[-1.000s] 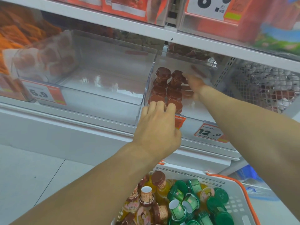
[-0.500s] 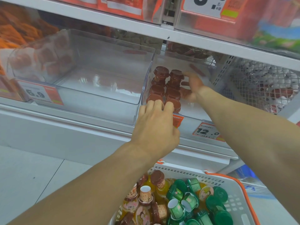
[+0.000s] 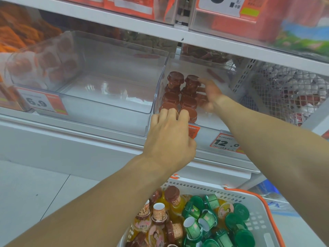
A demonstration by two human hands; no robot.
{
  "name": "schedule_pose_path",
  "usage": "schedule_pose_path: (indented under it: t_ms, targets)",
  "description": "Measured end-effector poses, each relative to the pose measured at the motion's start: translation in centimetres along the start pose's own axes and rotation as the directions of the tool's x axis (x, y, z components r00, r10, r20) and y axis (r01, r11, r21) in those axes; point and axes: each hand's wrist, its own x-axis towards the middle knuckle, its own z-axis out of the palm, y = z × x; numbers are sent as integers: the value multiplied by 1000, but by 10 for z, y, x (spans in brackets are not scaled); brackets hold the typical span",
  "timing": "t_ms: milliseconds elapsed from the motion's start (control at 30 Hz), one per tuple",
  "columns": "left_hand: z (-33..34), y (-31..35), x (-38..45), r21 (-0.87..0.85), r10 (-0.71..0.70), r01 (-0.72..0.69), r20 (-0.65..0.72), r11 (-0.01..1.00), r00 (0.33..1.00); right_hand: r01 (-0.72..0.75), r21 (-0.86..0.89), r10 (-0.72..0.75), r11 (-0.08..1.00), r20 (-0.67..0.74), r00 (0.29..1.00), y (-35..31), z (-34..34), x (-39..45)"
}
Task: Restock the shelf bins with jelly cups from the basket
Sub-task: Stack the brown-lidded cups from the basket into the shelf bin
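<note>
1. Your left hand [image 3: 169, 138] hooks its curled fingers over the front rim of the clear bin [image 3: 204, 129], gripping it.
2. Your right hand [image 3: 211, 96] reaches inside the bin beside the brown-lidded jelly cups [image 3: 179, 97]. It is blurred; you cannot tell whether it holds a cup.
3. Risk: the cups stand stacked in two close columns. A sideways nudge from your right hand would likely topple them against the bin wall.
4. Risk: pulling on the rim could slide the bin off the shelf [image 3: 106, 138] edge.
5. Count: roughly eight brown cups are visible in the bin; the exact number is obscured by your fingers.
6. Count: two clear bins in view. The left bin [image 3: 110, 97] holds no cups.
7. Count: one basket [image 3: 256, 200] below, holding many green-lidded, brown-lidded and orange cups, too heaped to count.
</note>
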Motion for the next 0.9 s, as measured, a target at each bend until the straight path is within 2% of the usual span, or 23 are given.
schedule_pose_path:
  t_ms: [233,567,633,767,833,900]
  targets:
    - [0,0,-1,-19,3,-3,-5,1000,1000,15,12,-14,1000,-33,999,0,-1,0]
    - [3,-1,0,-4,15,-15,-13,1000,1000,-48,-92,46,995,-21,999,-1,-2,-7]
    - [3,-2,0,2,25,-25,-14,1000,1000,-56,-118,48,991,-70,996,-5,-5,-10]
    - [2,-2,-2,-2,37,-37,-8,999,999,26,-230,-68,973,-180,981,-20,-12,-23]
    - [1,-1,-6,-45,33,-35,-40,998,999,95,-312,-142,945,-132,981,-29,-14,-38]
    - [-2,-2,-10,-126,30,-47,-136,991,990,163,-405,-194,900,-37,980,-36,-18,-63]
